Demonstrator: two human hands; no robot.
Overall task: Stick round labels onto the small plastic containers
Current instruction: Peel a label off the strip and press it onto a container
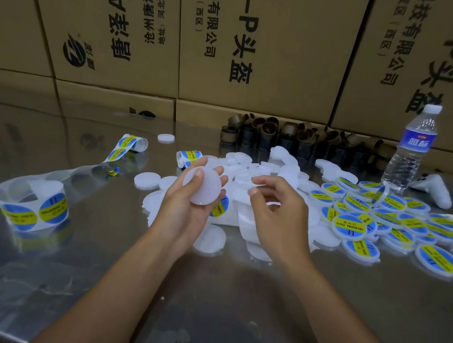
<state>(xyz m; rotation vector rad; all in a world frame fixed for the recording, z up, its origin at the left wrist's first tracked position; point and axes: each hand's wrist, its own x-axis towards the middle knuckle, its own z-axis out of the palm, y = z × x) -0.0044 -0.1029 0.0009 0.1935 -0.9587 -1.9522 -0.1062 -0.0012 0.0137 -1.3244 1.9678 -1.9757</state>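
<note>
— What have the left fingers got?
— They curl round a blank, milky round container [202, 187], with the thumb on its face. The left hand [184, 211] holds it tilted above the table.
— And the right hand [279, 213]?
— Just beside it, not touching the container. Its fingers are loosely curled, and I can make out nothing held in them.
— Around them?
— Unlabelled containers [250, 171] are heaped behind and under the hands, and labelled containers [354, 224] are piled to the right. A label roll [32, 204] stands well left on the steel table [205, 308]. A water bottle [412, 151] stands far right, before cardboard boxes [260, 49].
</note>
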